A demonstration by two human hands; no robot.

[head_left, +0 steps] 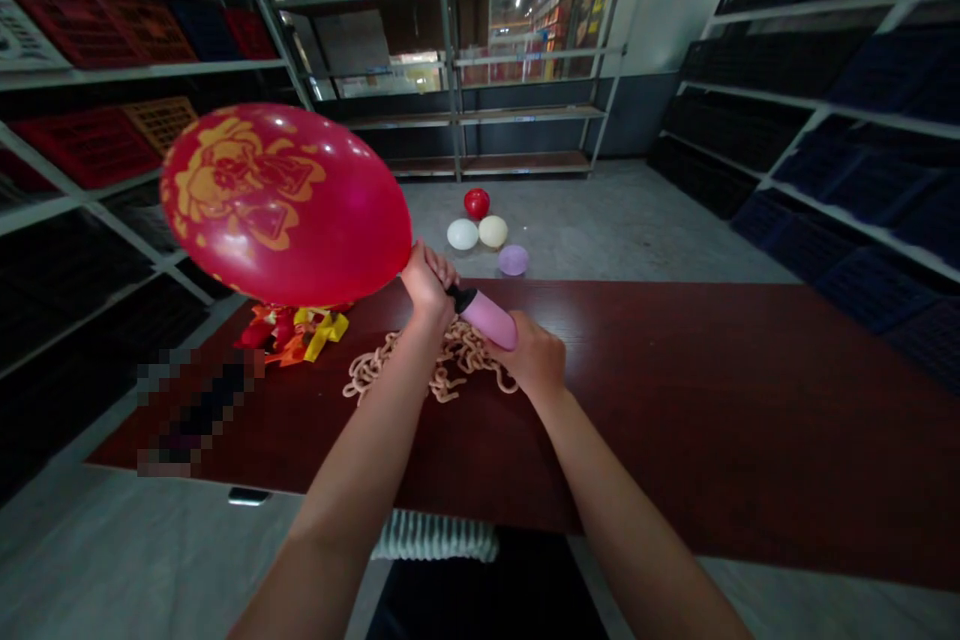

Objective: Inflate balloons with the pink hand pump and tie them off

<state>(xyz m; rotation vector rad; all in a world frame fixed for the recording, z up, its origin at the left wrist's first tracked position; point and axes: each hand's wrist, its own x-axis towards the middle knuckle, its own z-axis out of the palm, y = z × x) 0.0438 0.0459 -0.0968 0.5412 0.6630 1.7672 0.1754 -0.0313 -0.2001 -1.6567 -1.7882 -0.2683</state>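
A large red balloon [300, 205] with a yellow printed figure is inflated at the upper left. Its neck end meets my left hand [429, 278], whose fingers are closed around it at the black tip of a pink hand pump [487, 318]. My right hand [534, 352] is wrapped round the near end of the pump. Beneath my hands, a pile of tan chain-like links [454, 355] lies on the dark red table [675, 400]. Left of the links are crumpled red, orange and yellow pieces [319, 332].
Several balloons, red [476, 203], white [462, 235], cream [493, 231] and purple [513, 260], sit on the floor past the table. Shelves with crates [97, 20] stand left and right, with a metal rack [525, 112] behind. A pixelated dark item lies at the table's left.
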